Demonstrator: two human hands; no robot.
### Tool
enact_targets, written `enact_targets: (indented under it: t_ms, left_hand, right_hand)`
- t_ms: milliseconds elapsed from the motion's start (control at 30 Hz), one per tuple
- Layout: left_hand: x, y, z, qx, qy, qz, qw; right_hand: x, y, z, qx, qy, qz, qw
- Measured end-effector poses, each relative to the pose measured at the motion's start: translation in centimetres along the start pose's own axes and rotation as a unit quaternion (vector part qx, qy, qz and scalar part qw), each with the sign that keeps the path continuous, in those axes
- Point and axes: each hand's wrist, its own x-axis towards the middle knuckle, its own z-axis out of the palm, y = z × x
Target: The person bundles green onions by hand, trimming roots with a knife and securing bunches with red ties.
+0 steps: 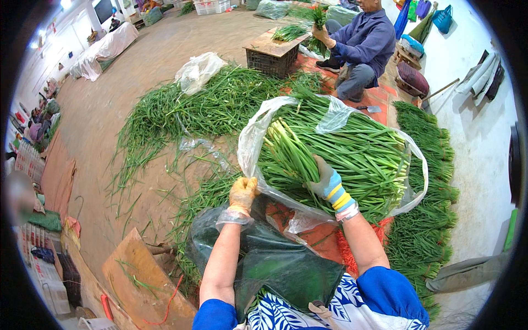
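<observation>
Mixing looks the broadest risk: a loose heap of greens [209,104] sprawls close to the left side of the open plastic bag [251,146], so dragging the bag could sweep strays along. An uneven pull might tear its thin rim, where the left hand [243,193] seems clenched on the plastic. The bundle of stalks [289,148] lies over the bag's contents at that end, grasped by the right hand [329,184]; a slackened grip could let it fan apart.

For room, bare floor [104,137] opens far left, while a row of bundles [426,192] crowds the bag's right edge. Near the far rim lies a knife [369,109], perhaps a hazard to reaching fingers.
</observation>
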Motion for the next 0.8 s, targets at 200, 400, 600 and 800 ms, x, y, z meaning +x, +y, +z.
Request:
enact_targets:
  t_ms: [200,400,600,800]
  left_hand:
    - [-0.9,6.3,1.1,-0.194,0.025,0.219,0.956]
    - [1.7,8.8,4.1,-0.332,-0.307,0.077,0.889]
    - [0.5,11.2,4.9,-0.331,-0.348,0.037,0.876]
    - [-1.7,13.8,9.4,-0.296,-0.335,0.126,0.886]
  right_hand:
    - [-1.1,0.0,-0.1,0.027,0.045,-0.062,0.997]
    - [-2.3,-2.5,-0.5,-0.025,-0.014,-0.050,0.998]
    - [-1.8,-8.8,-7.9,-0.242,-0.073,-0.106,0.962]
    - [4.7,-13.2,-11.0,-0.192,0.072,-0.222,0.953]
